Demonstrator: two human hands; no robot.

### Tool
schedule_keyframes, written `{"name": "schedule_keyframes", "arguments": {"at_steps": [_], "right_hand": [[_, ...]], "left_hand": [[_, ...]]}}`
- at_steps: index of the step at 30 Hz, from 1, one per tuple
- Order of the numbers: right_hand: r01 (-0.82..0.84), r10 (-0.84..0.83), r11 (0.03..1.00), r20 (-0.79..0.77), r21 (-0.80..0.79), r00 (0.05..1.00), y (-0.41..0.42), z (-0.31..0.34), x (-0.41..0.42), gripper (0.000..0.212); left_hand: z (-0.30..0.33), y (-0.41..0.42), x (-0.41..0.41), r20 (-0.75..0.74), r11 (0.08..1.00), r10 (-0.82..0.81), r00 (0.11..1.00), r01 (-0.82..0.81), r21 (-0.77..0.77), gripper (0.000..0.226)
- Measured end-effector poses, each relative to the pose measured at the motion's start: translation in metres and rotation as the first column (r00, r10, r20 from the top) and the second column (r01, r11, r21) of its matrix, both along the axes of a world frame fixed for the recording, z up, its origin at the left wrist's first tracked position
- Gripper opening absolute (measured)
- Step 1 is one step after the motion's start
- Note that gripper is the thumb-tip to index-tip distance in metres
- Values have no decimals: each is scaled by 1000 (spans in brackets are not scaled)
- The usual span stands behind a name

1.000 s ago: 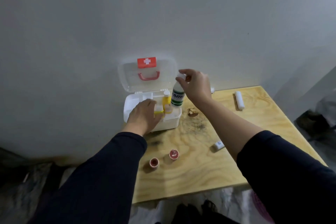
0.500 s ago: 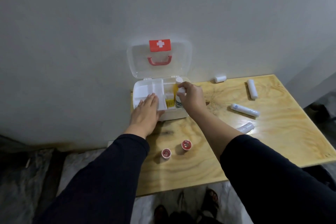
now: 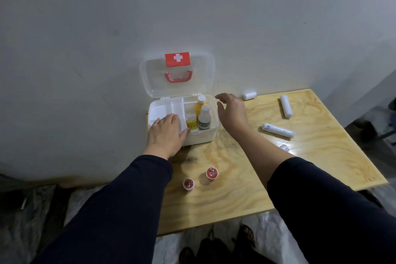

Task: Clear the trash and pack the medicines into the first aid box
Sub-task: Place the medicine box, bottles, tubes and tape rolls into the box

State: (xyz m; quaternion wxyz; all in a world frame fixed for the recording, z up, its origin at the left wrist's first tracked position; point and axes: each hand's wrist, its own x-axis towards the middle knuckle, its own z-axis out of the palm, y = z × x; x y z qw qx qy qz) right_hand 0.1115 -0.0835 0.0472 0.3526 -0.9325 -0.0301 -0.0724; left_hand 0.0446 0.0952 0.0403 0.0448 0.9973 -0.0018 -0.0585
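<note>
From the head view we read a white cross on the red badge of the first aid box (image 3: 199,138), whose lid stands open at the table's (image 3: 235,195) far left edge; the white bottle's (image 3: 204,118) dark label is illegible. Our left hand (image 3: 166,135) rests flat on the box's near-left rim, fingers straight. Our right hand (image 3: 231,111) hovers just right of the box, fingers loose, holding nothing. White rolls (image 3: 278,130) lie further right.

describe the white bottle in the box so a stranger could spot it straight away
Find the open first aid box at the table's far left edge, against the wall. In its right compartment stand two bottles; the white bottle is the nearer one. Its neighbour behind, the yellow bottle, is yellow-bodied, while this one carries a dark label.
</note>
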Motion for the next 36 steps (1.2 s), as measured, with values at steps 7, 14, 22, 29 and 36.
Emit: {"name": "schedule_keyframes", "arguments": {"at_steps": [7,14,22,29,36], "right_hand": [[118,-146,971,-125,-207,981,-84,-22,-1,34],[130,-234,927,-271,-352,934,-135,-59,0,42],[16,-195,834,-267,-552,944,-147,-74,-3,65],[-276,38,790,-405,-547,913,-151,-69,-21,66],[-426,23,655,-546,-625,837,-154,-62,-53,88]], "left_hand": [[-2,-17,-1,-10,996,83,997,-83,-15,68],[-9,-28,-8,28,990,142,990,-141,-25,71],[-21,-29,-8,50,987,160,986,-160,8,73],[-25,-29,-6,51,985,166,985,-168,32,73],[-27,-29,-5,38,986,160,986,-162,30,74]]}}
